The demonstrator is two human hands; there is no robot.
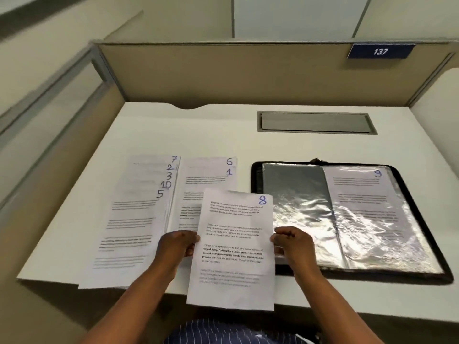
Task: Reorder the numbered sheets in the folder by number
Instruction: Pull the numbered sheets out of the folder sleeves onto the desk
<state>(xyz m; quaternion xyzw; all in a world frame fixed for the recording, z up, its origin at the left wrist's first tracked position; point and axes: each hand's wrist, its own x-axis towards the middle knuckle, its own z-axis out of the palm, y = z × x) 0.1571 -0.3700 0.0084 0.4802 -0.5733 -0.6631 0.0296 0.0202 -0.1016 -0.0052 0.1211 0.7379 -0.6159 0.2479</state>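
Sheet 8 [233, 249] is held up over the desk's front edge. My left hand [176, 245] pinches its left edge and my right hand [290, 242] pinches its right edge. An open black folder [419, 207] with clear sleeves lies to the right; its left sleeve [295, 194] looks bare, and sheet 9 [362, 194] sits in the right sleeve. On the left a fanned pile [134, 219] shows the numbers 7, 2, 3, 10 and 5. Beside it lie sheet 6 [211, 162] and sheet 1 [206, 184], partly hidden behind sheet 8.
The white desk [198, 130] is boxed in by beige partition walls at the back and left. A grey cable hatch [315, 122] is set into the desk at the back right. A blue plate reading 137 [380, 51] hangs on the rear partition.
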